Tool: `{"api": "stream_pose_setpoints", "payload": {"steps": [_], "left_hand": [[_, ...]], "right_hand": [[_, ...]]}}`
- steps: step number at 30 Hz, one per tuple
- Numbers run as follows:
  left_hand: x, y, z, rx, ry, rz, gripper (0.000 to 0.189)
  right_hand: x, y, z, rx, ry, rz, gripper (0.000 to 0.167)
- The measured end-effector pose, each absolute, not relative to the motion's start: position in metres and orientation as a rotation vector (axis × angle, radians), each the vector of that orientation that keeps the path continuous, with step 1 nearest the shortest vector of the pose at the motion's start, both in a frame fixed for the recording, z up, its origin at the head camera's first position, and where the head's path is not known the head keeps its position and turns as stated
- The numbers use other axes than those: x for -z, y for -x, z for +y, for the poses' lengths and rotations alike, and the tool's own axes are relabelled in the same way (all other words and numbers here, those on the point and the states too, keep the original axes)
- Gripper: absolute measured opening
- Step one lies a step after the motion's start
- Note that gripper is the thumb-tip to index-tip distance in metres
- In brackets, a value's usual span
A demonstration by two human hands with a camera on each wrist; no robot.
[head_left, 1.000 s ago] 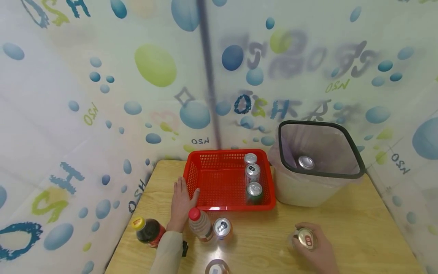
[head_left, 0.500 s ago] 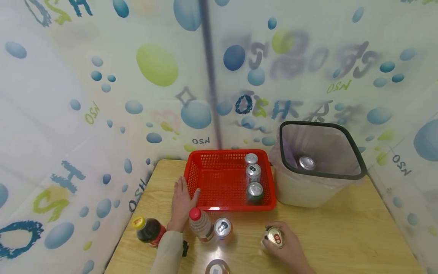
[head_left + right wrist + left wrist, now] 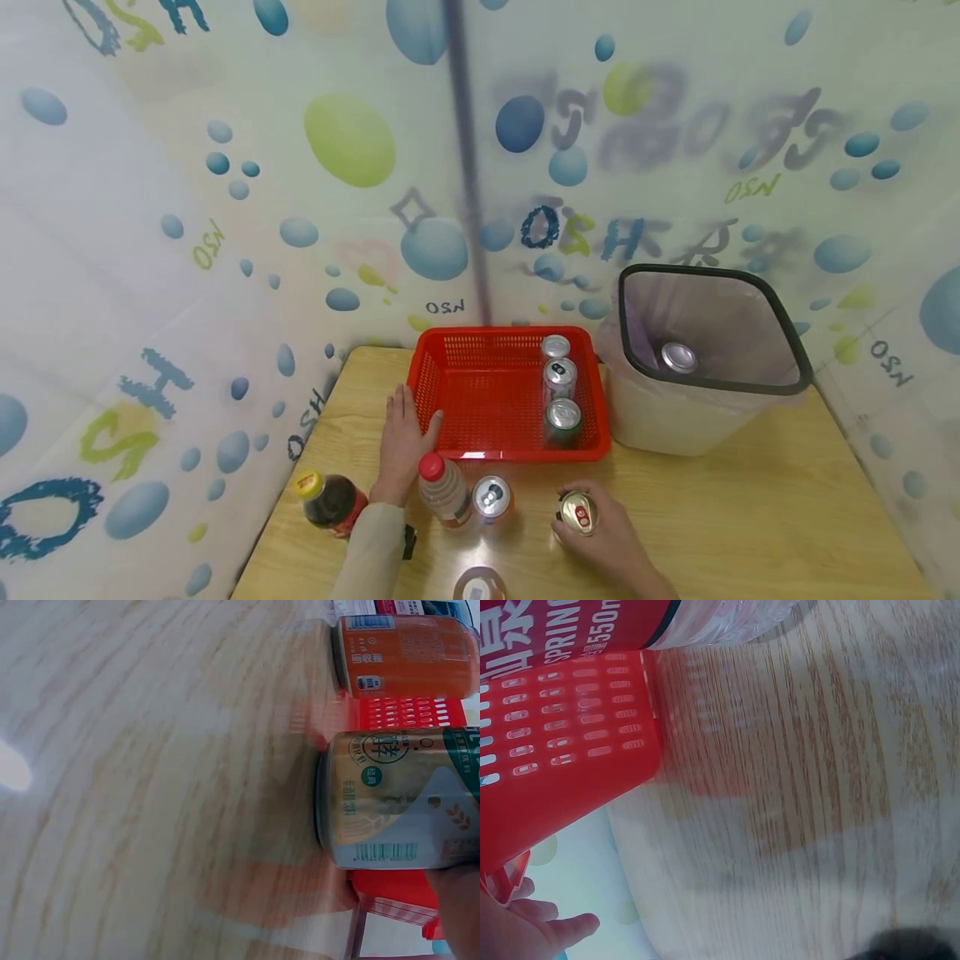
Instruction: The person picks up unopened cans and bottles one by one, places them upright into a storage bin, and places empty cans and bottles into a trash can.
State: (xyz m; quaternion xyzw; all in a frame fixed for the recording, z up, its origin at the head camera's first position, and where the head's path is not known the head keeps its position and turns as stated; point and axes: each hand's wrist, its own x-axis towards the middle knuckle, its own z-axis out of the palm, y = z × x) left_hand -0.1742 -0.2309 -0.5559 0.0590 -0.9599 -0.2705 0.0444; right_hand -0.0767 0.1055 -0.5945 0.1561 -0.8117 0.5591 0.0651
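My right hand (image 3: 604,535) grips a gold-and-green drink can (image 3: 405,799), upright, in front of the basket. To its left an orange can (image 3: 405,656) with a silver top stands on the table. My left hand (image 3: 405,446) rests with straight fingers on the left front corner of the red plastic basket (image 3: 480,455). Inside, along the basket's right side, three cans stand in a row, the front one a green can (image 3: 562,423). A clear water bottle (image 3: 446,493) with a red cap stands just right of the left wrist.
A cola bottle (image 3: 333,504) with a yellow cap stands left of my left forearm. Another bottle (image 3: 478,588) is cut off at the near edge. Right of the basket, a lined bin (image 3: 660,417) with a black rim has a can (image 3: 678,357) inside. A patterned sheet hangs behind.
My right hand has carried the gold can leftward across the table, from below the bin to near the orange can. My left hand has stayed at the basket's corner.
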Motion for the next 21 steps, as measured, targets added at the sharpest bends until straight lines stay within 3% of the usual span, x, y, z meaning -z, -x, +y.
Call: {"api": "stream_pose_setpoints", "payload": {"steps": [8,15,21], "left_hand": [[0.557,0.174,-0.231,0.813,-0.169,-2.927,0.089],[0.557,0.174,-0.231,0.829,-0.182,-2.935,0.089],[0.557,0.174,-0.23,0.826,-0.197,-2.936,0.089]], "right_hand": [[0.593,0.078,0.107,-1.734,-0.437,-2.517,0.045],[0.596,0.079,0.12,-1.553,-0.554,-2.628,0.077],[0.594,0.079,0.124,-1.456,-0.632,-2.664,0.068]]}}
